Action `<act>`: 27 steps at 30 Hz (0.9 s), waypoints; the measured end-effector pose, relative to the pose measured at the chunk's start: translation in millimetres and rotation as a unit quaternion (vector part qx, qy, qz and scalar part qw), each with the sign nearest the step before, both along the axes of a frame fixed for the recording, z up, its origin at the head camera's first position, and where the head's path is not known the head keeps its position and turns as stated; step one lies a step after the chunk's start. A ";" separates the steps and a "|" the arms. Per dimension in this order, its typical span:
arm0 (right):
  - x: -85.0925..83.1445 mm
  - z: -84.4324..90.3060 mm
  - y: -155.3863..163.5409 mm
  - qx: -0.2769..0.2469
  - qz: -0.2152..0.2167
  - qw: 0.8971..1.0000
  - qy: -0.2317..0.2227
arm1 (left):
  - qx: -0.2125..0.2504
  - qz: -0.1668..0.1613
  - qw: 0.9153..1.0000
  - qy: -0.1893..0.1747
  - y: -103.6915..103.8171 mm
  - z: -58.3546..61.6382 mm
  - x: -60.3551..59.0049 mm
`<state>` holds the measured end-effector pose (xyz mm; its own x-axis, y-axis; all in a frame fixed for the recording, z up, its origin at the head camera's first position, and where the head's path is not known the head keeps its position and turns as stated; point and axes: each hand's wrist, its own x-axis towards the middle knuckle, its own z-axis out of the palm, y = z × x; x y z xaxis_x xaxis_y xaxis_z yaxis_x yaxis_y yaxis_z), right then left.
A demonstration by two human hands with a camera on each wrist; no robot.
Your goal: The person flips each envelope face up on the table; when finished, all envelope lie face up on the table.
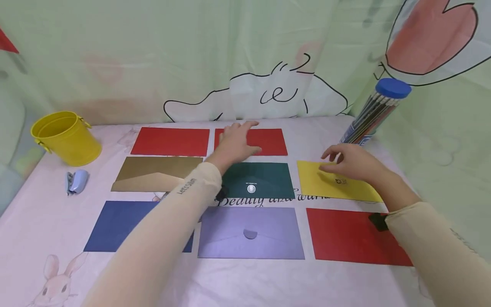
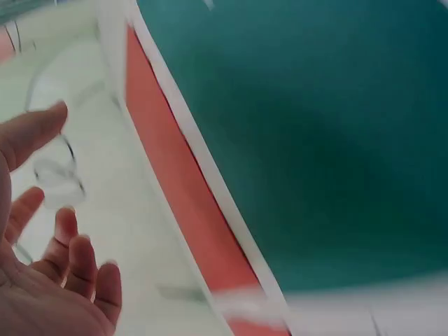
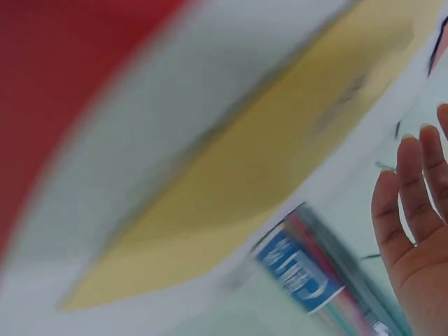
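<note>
My left hand (image 1: 235, 143) is over the back middle red envelope (image 1: 270, 143), fingers spread and holding nothing. Just in front of it lies a dark green envelope (image 1: 264, 172) with a small white print. Over the yellow envelope (image 1: 310, 181) hovers my right hand (image 1: 349, 161), its fingers loosely bent and nothing between them. In the right wrist view its fingers (image 3: 416, 203) look relaxed. A lavender envelope (image 1: 230, 226) with a round flap tab lies front middle, a red envelope (image 1: 345, 238) front right. Another red envelope (image 1: 170, 140), a gold envelope (image 1: 161, 166) and a blue envelope (image 1: 115, 221) make up the left side.
A clear tube of pencils (image 1: 372, 115) with a blue lid stands behind my right hand. At the back left is a yellow bucket (image 1: 78, 147), with a small lavender stapler-like tool (image 1: 78, 181) in front of it. A printed curtain (image 1: 153, 55) hangs behind the table.
</note>
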<state>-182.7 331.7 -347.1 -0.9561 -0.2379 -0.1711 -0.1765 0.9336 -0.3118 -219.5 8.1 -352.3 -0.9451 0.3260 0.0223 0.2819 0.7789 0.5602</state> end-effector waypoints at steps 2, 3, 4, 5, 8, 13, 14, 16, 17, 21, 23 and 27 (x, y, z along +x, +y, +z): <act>-9.6 2.1 -14.8 -0.004 0.004 1.000 -0.005 | 0.007 0.005 1.000 0.000 -24.7 -0.9 -6.3; -14.7 3.0 -22.0 -0.008 0.007 1.000 -0.010 | 0.010 0.007 1.000 0.000 -36.6 -1.7 -9.2; -19.6 3.8 -28.5 -0.011 0.009 1.000 -0.013 | 0.016 0.010 1.000 -0.001 -48.0 -3.1 -11.7; -24.6 4.1 -34.7 -0.015 0.011 1.000 -0.016 | 0.021 0.014 1.000 -0.004 -59.1 -5.1 -14.3; -38.9 2.1 -49.4 -0.030 0.024 0.999 -0.022 | 0.031 0.029 0.999 -0.019 -87.5 -12.1 -20.3; -60.1 -9.0 -66.1 -0.050 0.028 0.998 -0.038 | 0.023 0.032 0.998 -0.055 -112.6 -23.3 -24.4; -63.2 -11.5 -68.5 -0.051 0.026 0.997 -0.043 | 0.019 0.031 0.997 -0.062 -113.7 -25.2 -24.6; -68.5 -16.8 -71.6 -0.046 0.022 0.997 -0.055 | 0.012 0.029 0.997 -0.072 -112.1 -28.6 -24.9; -70.5 -19.2 -73.0 -0.045 0.021 0.997 -0.061 | 0.010 0.028 0.997 -0.077 -109.9 -29.8 -25.0; -74.2 -24.2 -75.9 -0.031 0.018 0.996 -0.079 | -0.001 0.026 0.996 -0.081 -97.2 -32.7 -26.7; -75.0 -24.4 -76.4 -0.027 0.018 0.996 -0.083 | -0.011 0.023 0.996 -0.081 -92.3 -33.8 -29.0; -76.5 -22.6 -78.0 -0.017 0.029 0.995 -0.092 | -0.056 0.021 0.995 -0.082 -88.7 -35.8 -32.8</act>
